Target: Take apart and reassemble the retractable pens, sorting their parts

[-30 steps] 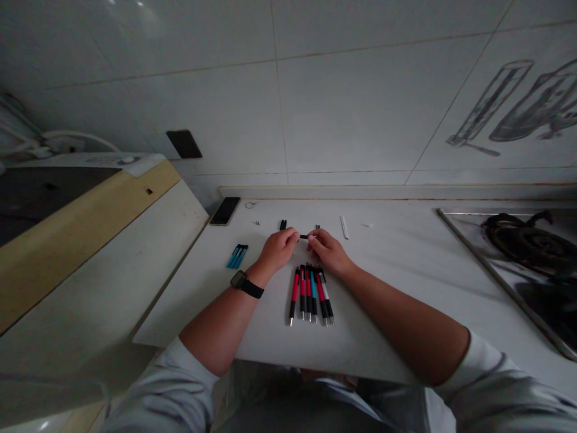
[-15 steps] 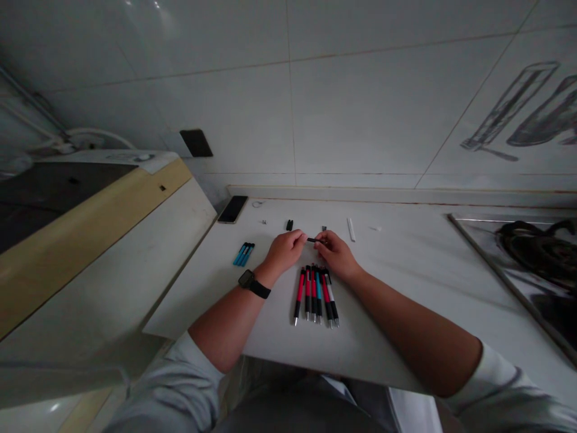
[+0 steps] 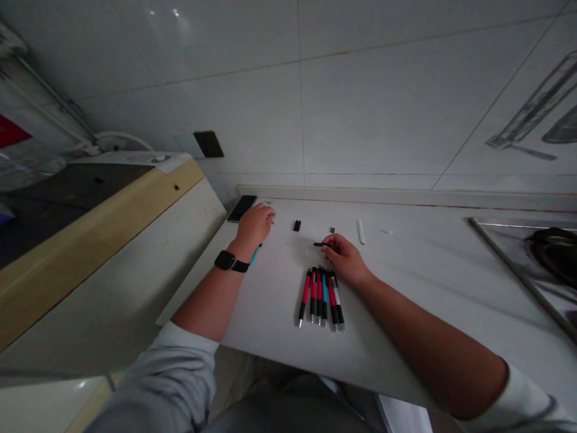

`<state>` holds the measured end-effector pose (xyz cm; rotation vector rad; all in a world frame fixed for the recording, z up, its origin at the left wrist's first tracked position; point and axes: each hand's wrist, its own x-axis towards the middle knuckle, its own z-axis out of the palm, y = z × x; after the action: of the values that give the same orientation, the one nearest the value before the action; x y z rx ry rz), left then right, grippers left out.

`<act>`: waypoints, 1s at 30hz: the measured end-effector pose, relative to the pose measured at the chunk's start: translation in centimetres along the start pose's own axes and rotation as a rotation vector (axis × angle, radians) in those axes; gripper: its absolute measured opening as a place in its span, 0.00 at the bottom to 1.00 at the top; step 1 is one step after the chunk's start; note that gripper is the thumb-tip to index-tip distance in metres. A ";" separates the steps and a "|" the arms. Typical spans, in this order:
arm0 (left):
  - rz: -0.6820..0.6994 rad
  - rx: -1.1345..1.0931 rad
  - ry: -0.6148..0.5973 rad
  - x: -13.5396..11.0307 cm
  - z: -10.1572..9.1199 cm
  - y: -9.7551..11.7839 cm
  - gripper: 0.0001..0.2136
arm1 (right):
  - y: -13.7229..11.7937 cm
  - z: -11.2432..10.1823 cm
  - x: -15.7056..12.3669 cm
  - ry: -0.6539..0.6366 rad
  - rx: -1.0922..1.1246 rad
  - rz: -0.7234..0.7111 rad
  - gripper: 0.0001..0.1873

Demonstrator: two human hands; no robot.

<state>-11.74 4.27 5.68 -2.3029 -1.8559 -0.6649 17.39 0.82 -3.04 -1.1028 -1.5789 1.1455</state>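
Head view: white countertop [image 3: 406, 288] below a tiled wall [image 3: 369, 108]. Row of assembled pens [image 3: 322, 296], red, blue and white with black grips, lies side by side at centre. Right hand [image 3: 346, 258], just beyond the row, pinches a small black pen part [image 3: 319, 245] at its fingertips. Left hand [image 3: 255, 222] rests curled far left beside a phone [image 3: 242, 208], over blue pen barrels [image 3: 256, 254]; whether it grips anything cannot be told. Black cap [image 3: 296, 225] and white refill [image 3: 360, 231] lie apart.

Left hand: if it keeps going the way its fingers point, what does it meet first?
Probably the tiny metal part at the left hand's fingertips, then the tiled wall; depth is unclear.
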 end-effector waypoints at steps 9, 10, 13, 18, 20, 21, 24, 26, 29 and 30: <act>0.229 0.163 -0.285 3.6 2.6 -2.7 0.07 | 0.2 0.0 -0.1 -0.029 -0.062 -0.015 0.13; 0.239 0.174 -0.305 3.8 2.9 -2.9 0.07 | 0.1 0.0 -0.1 -0.032 -0.061 -0.012 0.13; 0.259 0.217 -0.351 4.0 3.8 -3.5 0.08 | -0.1 0.1 -0.2 -0.041 -0.056 -0.008 0.13; 0.248 0.223 -0.351 4.1 4.3 -3.9 0.10 | -0.4 0.2 -0.2 -0.041 -0.065 -0.007 0.13; 0.240 0.219 -0.355 4.1 4.2 -3.9 0.10 | -0.5 0.2 -0.2 -0.039 -0.072 -0.005 0.12; 0.235 0.219 -0.360 4.1 4.2 -3.9 0.10 | -0.5 0.2 -0.2 -0.037 -0.078 -0.005 0.12; 0.224 0.213 -0.370 4.3 4.2 -4.1 0.09 | -0.7 0.1 -0.3 -0.028 -0.093 -0.015 0.11; 0.221 0.207 -0.369 4.3 4.2 -4.2 0.08 | -0.8 0.0 -0.3 -0.025 -0.094 -0.020 0.11; 0.215 0.215 -0.375 4.3 4.3 -4.4 0.08 | -0.7 0.0 -0.3 -0.041 -0.074 -0.022 0.11; 0.213 0.197 -0.370 4.2 4.3 -4.4 0.08 | -0.7 0.1 -0.3 -0.048 -0.065 -0.022 0.11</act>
<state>-14.14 10.69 2.71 -2.5664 -1.6746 -0.0254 17.30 0.37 -2.43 -1.1045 -1.6717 1.1204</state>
